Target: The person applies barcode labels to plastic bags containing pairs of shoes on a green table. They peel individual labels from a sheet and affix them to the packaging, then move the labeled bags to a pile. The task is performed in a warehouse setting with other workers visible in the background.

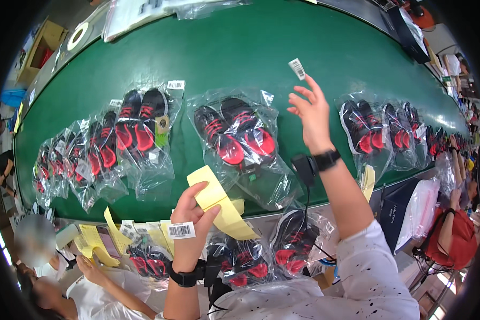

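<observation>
My left hand [193,226], low in the middle, is closed on a creased strip of yellow backing paper [213,198]. A white barcode label [181,230] lies against that hand near the wrist. Raised over the table at right of centre, my right hand [312,114] carries a small barcode sticker [297,69] at one fingertip, its other fingers apart. Between and beyond my hands lies a pair of black and red shoes [234,130] in a clear plastic bag. The left hand and paper are just below this bag.
Bagged shoes [144,128] line the green table [240,53] at left, with several more [368,128] at right. Other bagged pairs [293,248] rest along the near edge. A person [106,288] works at lower left. A red bag [453,240] is at right.
</observation>
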Available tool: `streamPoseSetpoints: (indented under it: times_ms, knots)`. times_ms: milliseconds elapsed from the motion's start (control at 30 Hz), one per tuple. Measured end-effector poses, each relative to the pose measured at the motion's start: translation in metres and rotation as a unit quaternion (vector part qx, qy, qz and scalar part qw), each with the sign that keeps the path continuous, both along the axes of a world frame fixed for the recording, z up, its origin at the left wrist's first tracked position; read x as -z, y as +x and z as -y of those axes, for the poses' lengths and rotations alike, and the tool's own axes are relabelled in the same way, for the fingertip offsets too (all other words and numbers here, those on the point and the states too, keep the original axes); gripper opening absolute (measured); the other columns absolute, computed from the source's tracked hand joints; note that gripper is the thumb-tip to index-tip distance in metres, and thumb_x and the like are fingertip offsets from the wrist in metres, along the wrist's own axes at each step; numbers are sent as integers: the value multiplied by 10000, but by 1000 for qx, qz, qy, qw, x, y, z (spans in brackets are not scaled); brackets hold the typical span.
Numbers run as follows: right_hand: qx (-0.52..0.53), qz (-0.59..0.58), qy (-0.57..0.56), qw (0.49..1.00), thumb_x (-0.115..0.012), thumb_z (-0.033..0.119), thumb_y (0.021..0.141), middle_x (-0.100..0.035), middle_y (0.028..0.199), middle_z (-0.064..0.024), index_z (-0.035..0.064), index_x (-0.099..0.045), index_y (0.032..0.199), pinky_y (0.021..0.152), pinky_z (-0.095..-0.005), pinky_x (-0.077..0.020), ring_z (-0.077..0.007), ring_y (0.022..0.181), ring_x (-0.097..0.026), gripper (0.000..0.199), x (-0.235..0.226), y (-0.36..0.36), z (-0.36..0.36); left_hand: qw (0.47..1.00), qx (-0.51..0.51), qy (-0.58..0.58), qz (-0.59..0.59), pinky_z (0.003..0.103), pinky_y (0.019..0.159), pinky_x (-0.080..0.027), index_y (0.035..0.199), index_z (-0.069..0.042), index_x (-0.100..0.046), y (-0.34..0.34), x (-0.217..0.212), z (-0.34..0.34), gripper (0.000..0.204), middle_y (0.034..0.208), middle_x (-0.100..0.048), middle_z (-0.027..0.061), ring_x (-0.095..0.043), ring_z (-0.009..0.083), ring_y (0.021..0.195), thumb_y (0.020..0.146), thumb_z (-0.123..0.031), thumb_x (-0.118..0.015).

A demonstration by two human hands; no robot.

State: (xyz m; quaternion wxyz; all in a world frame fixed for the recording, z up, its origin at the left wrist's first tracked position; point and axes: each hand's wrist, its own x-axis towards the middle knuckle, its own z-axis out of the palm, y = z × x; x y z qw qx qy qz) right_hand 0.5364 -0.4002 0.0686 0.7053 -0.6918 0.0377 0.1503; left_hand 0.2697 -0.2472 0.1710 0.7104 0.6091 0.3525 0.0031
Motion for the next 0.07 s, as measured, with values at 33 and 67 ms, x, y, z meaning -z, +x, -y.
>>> streamPoseSetpoints:
  times_ms: [33,67]
  knots:
    - [-45,10,-73,996,-635,52,881,-574,1116,-96,149,-410,1421,724,-269,-525,-132,829,-596,592,15,12,2,1000,2,8,4,276,844,-543,1312,26,-447,1,1,1,507,1207,-582,175,-628,211,1065,841,107,-617]
    - [-94,18,-143,985,-640,81,891,-552,1176,-120,195,-337,1479,774,-279,-520,-150,874,-600,671,29,18,1,1000,0,1,-8,269,881,-525,1329,16,-442,1,2,3,512,1254,-553,184,-610,216,1102,852,101,-608]
